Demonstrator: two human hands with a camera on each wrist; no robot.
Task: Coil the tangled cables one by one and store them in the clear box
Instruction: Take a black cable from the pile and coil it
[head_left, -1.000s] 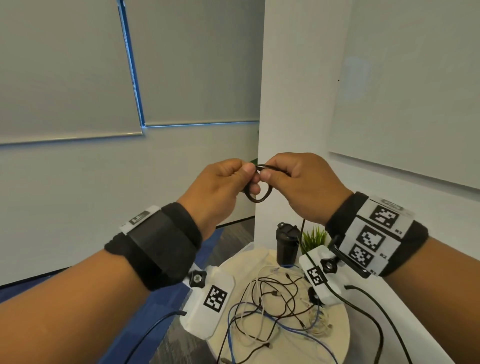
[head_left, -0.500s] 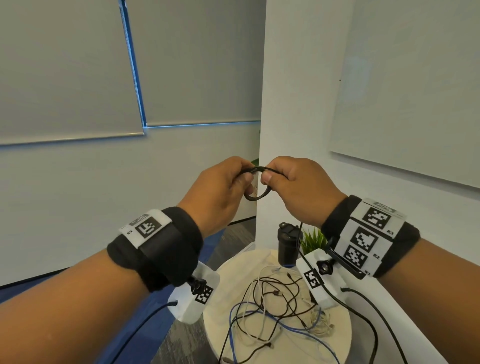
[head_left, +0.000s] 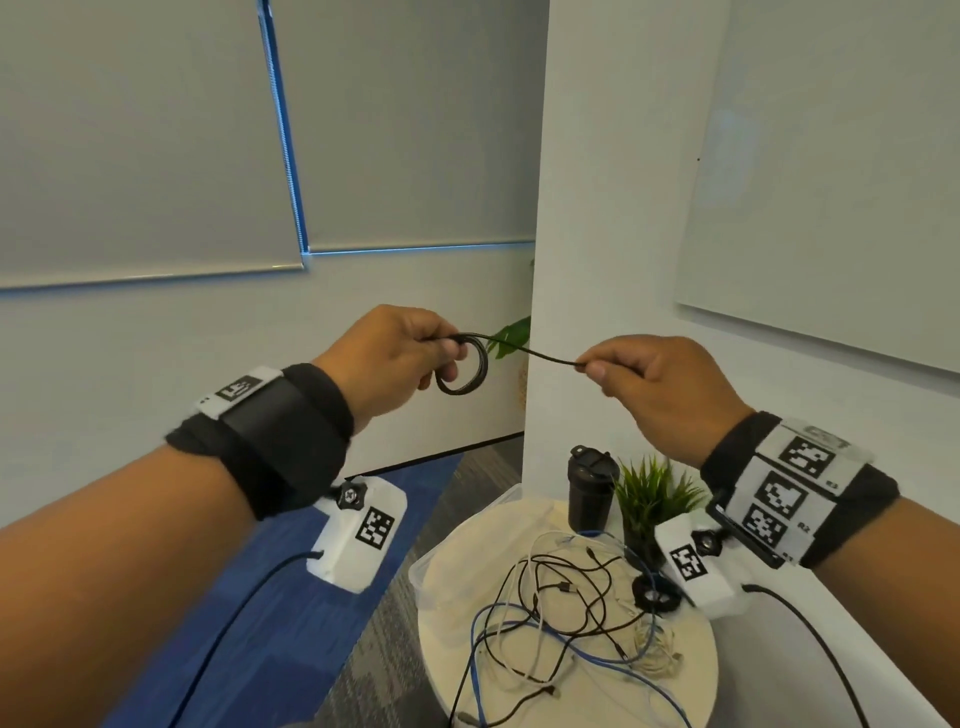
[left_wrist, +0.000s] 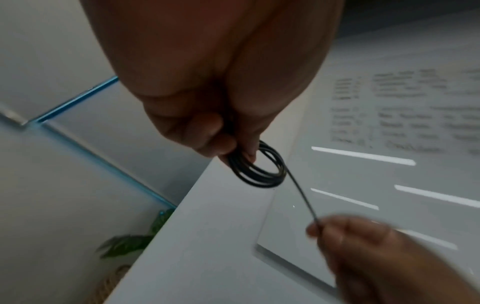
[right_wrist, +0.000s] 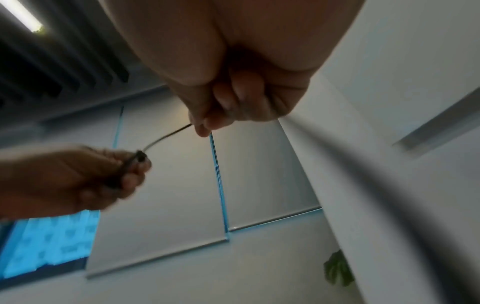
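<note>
My left hand (head_left: 410, 348) pinches a small coil of black cable (head_left: 470, 374) held up at chest height; the coil (left_wrist: 259, 170) shows as several tight loops below the fingertips. A straight tail of the same cable runs right to my right hand (head_left: 618, 369), which pinches its end between thumb and forefinger (right_wrist: 205, 127). Below, a tangle of black, white and blue cables (head_left: 561, 603) lies on a round white table (head_left: 691, 686). The clear box (head_left: 431, 577) sits at the table's left edge, mostly under the cables.
A black tumbler (head_left: 589, 486) and a small green plant (head_left: 649, 493) stand at the table's back. A small black coil (head_left: 655, 596) lies beside the right wrist camera. White wall corner straight ahead; blue carpet on the floor at left.
The hands were together at the coil; now the right hand has pulled away to the right, drawing a straight tail of cable out from the coil in the left hand.
</note>
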